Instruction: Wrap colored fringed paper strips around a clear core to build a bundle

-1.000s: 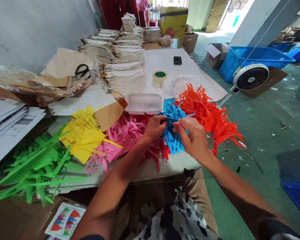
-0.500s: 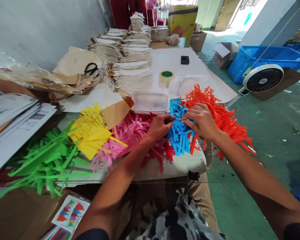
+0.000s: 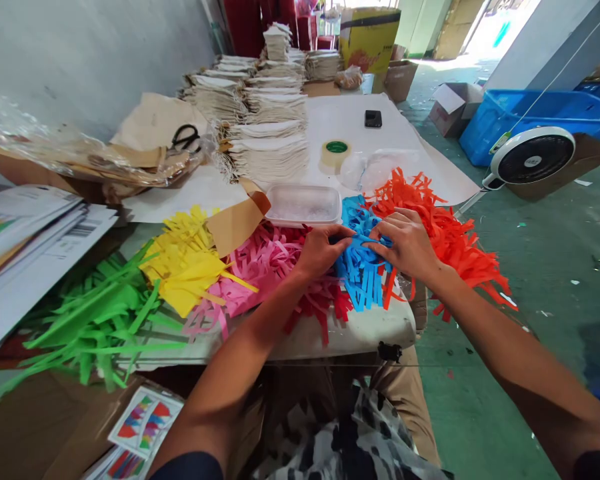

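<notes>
A blue fringed paper tassel (image 3: 364, 273) hangs toward the table's front edge, its upper edge pinched between both my hands. My left hand (image 3: 325, 250) grips it from the left with thumb and forefinger. On the other side, my right hand (image 3: 405, 241) pinches the same edge, fingers bent. Orange-red fringed paper (image 3: 450, 247) is heaped right beside my right hand. Pink fringed paper (image 3: 267, 260) lies left of my left hand, with dark red strips (image 3: 325, 310) under my left forearm. Farther left are yellow (image 3: 183, 267) and green (image 3: 100, 307) fringed bunches.
Behind the tassels stand a clear plastic box (image 3: 303, 205), a tape roll (image 3: 336, 153) and a black device (image 3: 373, 119). Stacked white bundles with strings (image 3: 267, 157) fill the back left, near scissors (image 3: 185, 137). A white fan (image 3: 533, 157) juts at the right, before a blue crate (image 3: 540, 110).
The view has shifted very slightly. Both hands keep their pinch on the blue tassel's edge, with only tiny finger movement.
</notes>
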`<state>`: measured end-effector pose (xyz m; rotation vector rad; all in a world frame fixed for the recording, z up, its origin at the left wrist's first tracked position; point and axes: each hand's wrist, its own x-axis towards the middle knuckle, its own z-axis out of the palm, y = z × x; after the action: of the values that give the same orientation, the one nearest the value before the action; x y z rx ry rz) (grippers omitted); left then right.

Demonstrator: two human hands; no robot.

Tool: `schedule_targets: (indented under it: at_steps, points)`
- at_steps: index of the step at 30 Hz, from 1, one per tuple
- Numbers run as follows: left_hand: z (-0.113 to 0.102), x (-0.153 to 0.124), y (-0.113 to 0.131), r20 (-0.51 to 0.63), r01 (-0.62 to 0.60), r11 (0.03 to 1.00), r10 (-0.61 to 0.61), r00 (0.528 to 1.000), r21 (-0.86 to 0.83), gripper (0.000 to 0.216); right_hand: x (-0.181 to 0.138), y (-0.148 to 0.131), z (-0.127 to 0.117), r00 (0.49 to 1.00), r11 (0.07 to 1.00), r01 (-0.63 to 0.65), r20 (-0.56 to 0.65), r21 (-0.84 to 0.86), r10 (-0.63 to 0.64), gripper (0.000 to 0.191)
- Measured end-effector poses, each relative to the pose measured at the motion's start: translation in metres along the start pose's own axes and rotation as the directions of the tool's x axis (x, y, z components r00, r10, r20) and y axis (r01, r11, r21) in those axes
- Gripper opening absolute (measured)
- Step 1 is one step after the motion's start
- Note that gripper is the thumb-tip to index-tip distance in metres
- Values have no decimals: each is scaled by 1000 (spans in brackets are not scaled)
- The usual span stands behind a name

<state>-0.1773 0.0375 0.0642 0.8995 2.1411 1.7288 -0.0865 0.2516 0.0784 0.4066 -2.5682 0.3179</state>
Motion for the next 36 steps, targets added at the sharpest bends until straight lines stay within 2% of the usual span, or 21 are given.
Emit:
schedule_targets:
  at_steps: [6,13,18,21,24,30,36]
  points:
    - [-4,-2,5,-32,11,1000,-12,999,-6,16,5,4,-7,998,994,65,-5,86,-65,26]
    - [-6,-4,2,-12,-1,1000,0,1000,-29,18,5,6,-15,994,986,59,79,158,-72,28]
    - [-4,-5,3,-121,-70,995,61,991,-77,14,7,5,-17,997,967,13,73,256,-33,28]
    - [-3,-6,4,-117,-118,993,115,986,-17,8,7,1,-16,999,931,-44,26,363,37,23]
    - [-1,-7,5,-99,-121,992,124,987,34,10,6,-3,-16,994,917,-100,-2,387,109,18]
    - [2,-11,6,-108,-131,976,151,983,175,6,5,-8,-18,993,913,-117,27,391,116,19]
    - [7,-13,4,-108,-177,952,209,972,249,4,7,-16,-16,986,898,-140,-25,417,165,13]
